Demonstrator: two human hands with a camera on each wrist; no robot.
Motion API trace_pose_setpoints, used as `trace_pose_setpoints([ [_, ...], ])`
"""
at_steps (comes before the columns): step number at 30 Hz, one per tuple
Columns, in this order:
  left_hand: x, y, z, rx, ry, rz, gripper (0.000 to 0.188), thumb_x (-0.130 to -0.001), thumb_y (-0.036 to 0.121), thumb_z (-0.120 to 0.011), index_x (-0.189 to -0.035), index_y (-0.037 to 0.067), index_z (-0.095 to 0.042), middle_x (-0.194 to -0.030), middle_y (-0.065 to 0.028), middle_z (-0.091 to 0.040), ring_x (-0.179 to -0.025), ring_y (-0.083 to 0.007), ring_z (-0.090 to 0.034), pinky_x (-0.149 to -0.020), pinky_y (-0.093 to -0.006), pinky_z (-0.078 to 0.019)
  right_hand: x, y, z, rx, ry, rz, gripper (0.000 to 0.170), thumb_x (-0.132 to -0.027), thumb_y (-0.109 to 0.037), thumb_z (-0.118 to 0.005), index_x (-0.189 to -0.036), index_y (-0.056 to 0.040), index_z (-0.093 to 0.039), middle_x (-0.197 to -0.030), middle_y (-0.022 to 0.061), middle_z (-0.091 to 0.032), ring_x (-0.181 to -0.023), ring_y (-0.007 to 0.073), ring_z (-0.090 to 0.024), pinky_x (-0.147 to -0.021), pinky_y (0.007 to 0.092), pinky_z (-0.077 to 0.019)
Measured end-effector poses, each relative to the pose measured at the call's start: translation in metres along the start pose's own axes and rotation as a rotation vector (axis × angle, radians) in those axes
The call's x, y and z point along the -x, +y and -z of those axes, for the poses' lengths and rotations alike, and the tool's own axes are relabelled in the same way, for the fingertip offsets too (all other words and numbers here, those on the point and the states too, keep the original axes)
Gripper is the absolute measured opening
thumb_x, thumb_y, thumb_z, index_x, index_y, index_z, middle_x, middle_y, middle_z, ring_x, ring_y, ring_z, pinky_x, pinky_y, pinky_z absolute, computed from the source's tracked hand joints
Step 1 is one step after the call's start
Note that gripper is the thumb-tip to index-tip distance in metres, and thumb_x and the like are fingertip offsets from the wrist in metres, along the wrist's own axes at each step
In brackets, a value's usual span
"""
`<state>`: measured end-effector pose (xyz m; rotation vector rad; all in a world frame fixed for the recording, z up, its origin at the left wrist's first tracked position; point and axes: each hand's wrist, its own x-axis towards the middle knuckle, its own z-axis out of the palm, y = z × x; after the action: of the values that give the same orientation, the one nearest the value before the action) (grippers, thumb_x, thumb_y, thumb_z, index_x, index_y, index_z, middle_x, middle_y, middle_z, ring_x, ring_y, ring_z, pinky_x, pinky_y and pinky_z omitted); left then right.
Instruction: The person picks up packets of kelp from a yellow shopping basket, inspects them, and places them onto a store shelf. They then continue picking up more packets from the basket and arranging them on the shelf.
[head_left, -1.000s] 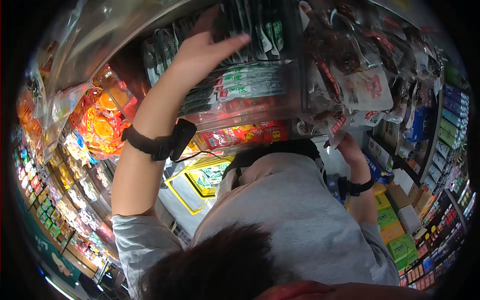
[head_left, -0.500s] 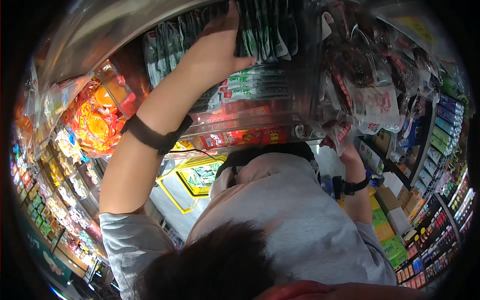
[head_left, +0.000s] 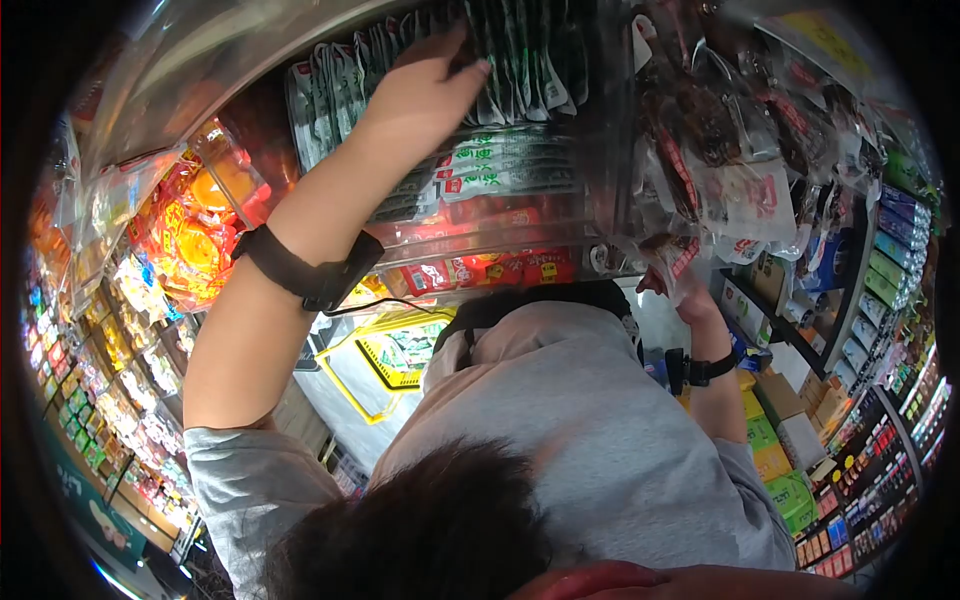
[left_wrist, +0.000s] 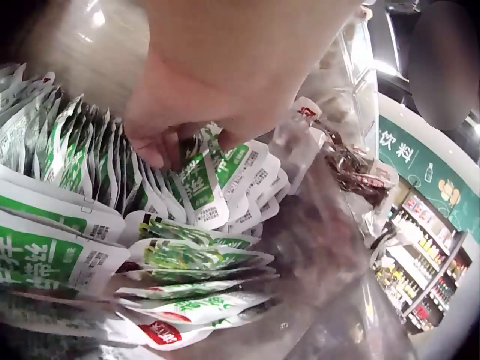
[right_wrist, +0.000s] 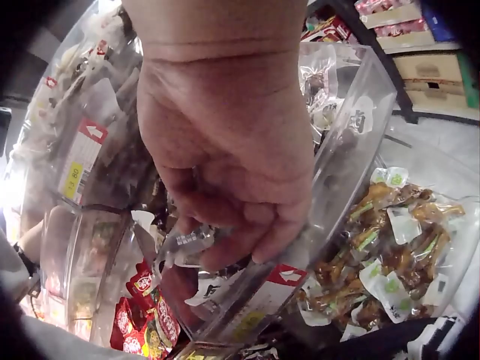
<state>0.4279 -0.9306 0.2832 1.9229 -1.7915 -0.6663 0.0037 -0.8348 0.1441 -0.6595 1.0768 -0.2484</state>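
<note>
My left hand (head_left: 425,95) reaches into a bin of upright green-and-white snack packets (left_wrist: 82,142). Its fingers curl down among their tops, and a green-and-white packet (left_wrist: 202,180) shows between the fingers and thumb in the left wrist view; the fingertips are partly hidden by the row. Lower down, my right hand (right_wrist: 232,172) has curled fingers on a small clear plastic packet (right_wrist: 187,247) over the edge of a transparent bin. Its contents are largely hidden behind the fingers. Flat stacks of green-and-white packets (left_wrist: 195,259) lie in front of the upright row.
Clear bin walls (right_wrist: 352,150) divide the goods. Vacuum-packed brown snacks (right_wrist: 390,247) fill a neighbouring bin, and red packets (head_left: 500,270) lie below the green ones. Orange-red bags (head_left: 200,235) sit at the left. A yellow shopping basket (head_left: 385,365) stands on the floor.
The left hand first came down toward me, then went back up over the packets, thumb now nearer the fingers. The right hand keeps about the same place while the view shifts slightly.
</note>
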Motion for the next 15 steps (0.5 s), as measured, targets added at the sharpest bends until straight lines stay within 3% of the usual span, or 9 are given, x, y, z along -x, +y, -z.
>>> trace_pose_setpoints([
  [1,-0.002,0.0,0.001,0.09,0.011,0.069,0.049,-0.08,0.03,-0.058,-0.121,0.006,-0.046,-0.103,-0.0234,-0.056,-0.099,-0.0374,-0.052,-0.086,-0.0379,-0.0422,0.0,-0.001,-0.001,0.008,-0.016,0.009,0.027,-0.079,-0.026,-0.06,-0.095,-0.005,-0.054,-0.079,0.0063,-0.055,-0.077,0.0177,-0.055,-0.074,0.0332,-0.0445],
  [4,-0.008,0.009,0.005,-0.038,0.028,0.049,0.035,-0.082,0.029,-0.054,-0.109,0.007,-0.054,-0.095,-0.0224,-0.058,-0.091,-0.037,-0.056,-0.079,-0.0408,-0.044,0.002,-0.008,-0.006,0.035,-0.052,0.029,0.027,-0.079,-0.027,-0.059,-0.094,-0.0052,-0.054,-0.078,0.006,-0.054,-0.076,0.0174,-0.055,-0.073,0.0333,-0.0442],
  [7,-0.018,-0.003,0.001,-0.075,0.017,0.006,0.031,-0.084,0.028,-0.048,-0.1,0.003,-0.056,-0.094,-0.0232,-0.059,-0.09,-0.0385,-0.056,-0.078,-0.0439,-0.0444,0.002,-0.011,-0.009,0.073,-0.044,0.006,0.022,-0.082,-0.025,-0.056,-0.091,-0.0045,-0.054,-0.077,0.004,-0.053,-0.073,0.015,-0.051,-0.069,0.0299,-0.0412],
  [10,-0.029,0.004,0.013,-0.141,0.026,0.059,0.032,-0.087,0.031,-0.046,-0.095,0.002,-0.057,-0.074,-0.0139,-0.063,-0.066,-0.0245,-0.063,-0.065,-0.033,-0.0475,0.002,-0.014,-0.013,0.111,-0.029,-0.045,0.021,-0.085,-0.022,-0.05,-0.09,-0.0023,-0.056,-0.077,0.0016,-0.053,-0.069,0.01,-0.044,-0.064,0.0233,-0.0356],
  [12,-0.042,0.032,0.046,-0.082,-0.232,0.177,0.042,-0.082,0.031,-0.054,-0.111,0.0,-0.05,-0.099,-0.024,-0.054,-0.093,-0.0344,-0.053,-0.082,-0.0383,-0.0412,0.005,-0.021,-0.019,0.106,-0.03,-0.028,0.02,-0.085,-0.021,-0.049,-0.089,-0.0024,-0.057,-0.075,0.002,-0.053,-0.069,0.0099,-0.045,-0.064,0.0233,-0.0355],
  [14,-0.043,0.04,0.047,-0.092,-0.219,0.196,0.045,-0.081,0.031,-0.054,-0.113,-0.001,-0.05,-0.109,-0.0284,-0.052,-0.103,-0.0396,-0.05,-0.089,-0.0418,-0.0389,0.004,-0.021,-0.021,0.149,-0.004,-0.041,0.02,-0.086,-0.021,-0.048,-0.087,-0.0023,-0.056,-0.074,0.0028,-0.054,-0.069,0.0108,-0.048,-0.064,0.0237,-0.0359],
  [15,-0.039,0.034,0.031,-0.132,-0.077,0.155,0.04,-0.082,0.031,-0.051,-0.107,0.0,-0.053,-0.105,-0.0279,-0.054,-0.1,-0.0398,-0.052,-0.087,-0.0426,-0.0399,0.004,-0.021,-0.021,0.171,0.006,-0.049,0.021,-0.087,-0.021,-0.047,-0.086,-0.0023,-0.056,-0.073,0.0033,-0.054,-0.07,0.0112,-0.049,-0.064,0.0238,-0.0361],
])
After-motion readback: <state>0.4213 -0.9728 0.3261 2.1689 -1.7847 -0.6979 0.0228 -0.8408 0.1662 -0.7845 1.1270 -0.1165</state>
